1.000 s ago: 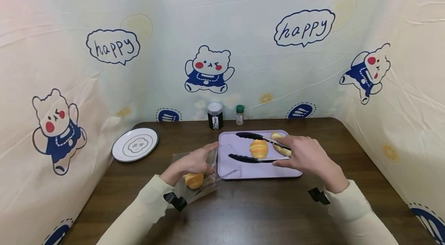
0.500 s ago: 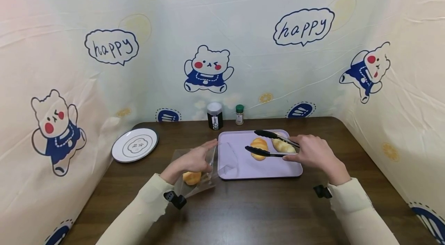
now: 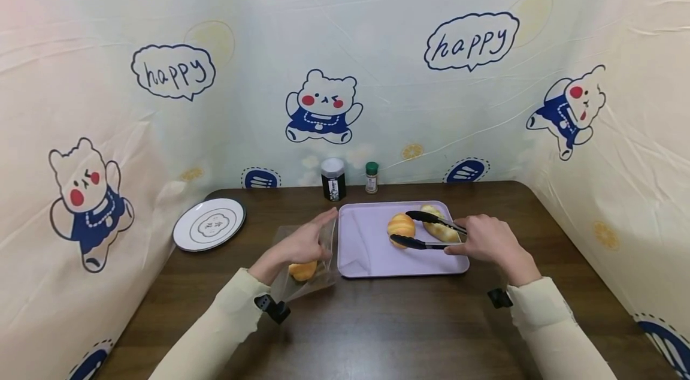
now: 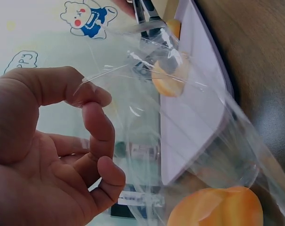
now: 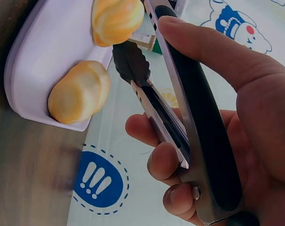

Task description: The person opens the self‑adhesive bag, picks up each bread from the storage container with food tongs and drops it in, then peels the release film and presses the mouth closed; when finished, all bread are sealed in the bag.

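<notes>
One orange bun (image 3: 302,271) looks done, sitting in the clear plastic bag (image 3: 302,290) at the lilac tray's (image 3: 415,264) 9 o'clock, left hand (image 3: 300,248) pinching the film. Seems two are left: a striped bun (image 3: 401,226) mid-tray, a paler bun (image 3: 440,232) towards 2. Right hand's (image 3: 487,240) gripping black tongs (image 3: 417,244), spread round the striped one; can't tell if they're touching.

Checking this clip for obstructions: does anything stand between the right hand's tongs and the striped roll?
Nothing visible: in the head view, the tongs overlap the striped roll; the paler roll lies to its right.
</notes>
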The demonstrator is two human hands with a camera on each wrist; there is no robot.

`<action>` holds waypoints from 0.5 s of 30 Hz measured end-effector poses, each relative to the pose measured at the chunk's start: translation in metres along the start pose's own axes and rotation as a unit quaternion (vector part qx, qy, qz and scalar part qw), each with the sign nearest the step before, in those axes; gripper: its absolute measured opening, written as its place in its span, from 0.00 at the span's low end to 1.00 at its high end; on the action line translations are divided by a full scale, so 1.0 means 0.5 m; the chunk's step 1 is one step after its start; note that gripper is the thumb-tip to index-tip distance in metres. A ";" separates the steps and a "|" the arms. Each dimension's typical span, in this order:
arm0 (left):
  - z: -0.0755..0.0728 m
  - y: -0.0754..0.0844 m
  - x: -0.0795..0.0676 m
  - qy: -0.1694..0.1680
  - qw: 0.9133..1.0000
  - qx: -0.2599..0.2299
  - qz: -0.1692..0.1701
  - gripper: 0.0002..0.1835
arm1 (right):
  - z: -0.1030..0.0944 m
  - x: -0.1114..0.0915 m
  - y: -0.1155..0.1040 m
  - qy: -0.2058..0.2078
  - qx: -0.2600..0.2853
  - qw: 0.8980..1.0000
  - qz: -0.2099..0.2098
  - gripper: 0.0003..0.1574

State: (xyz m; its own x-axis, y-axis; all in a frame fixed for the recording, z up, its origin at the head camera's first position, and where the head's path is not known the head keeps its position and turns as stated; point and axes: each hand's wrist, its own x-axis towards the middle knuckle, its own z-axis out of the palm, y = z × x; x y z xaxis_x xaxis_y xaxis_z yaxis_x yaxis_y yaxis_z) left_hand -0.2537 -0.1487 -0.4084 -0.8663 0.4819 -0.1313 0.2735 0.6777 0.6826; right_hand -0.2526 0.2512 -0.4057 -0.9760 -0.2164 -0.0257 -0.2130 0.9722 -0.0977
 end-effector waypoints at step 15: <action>0.007 -0.007 0.003 0.012 1.000 -0.002 -0.018 0.56 | -0.004 0.004 -0.006 -0.021 -0.003 1.000 -0.002 0.53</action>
State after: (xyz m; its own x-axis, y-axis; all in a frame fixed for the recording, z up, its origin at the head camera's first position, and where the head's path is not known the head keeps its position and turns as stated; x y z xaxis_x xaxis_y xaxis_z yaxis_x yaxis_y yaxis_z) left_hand -0.2546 -0.1482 -0.4133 -0.8857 0.4432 -0.1382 0.2399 0.6917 0.6812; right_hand -0.2540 0.2483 -0.4035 -0.9725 -0.2232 -0.0672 -0.2167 0.9719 -0.0920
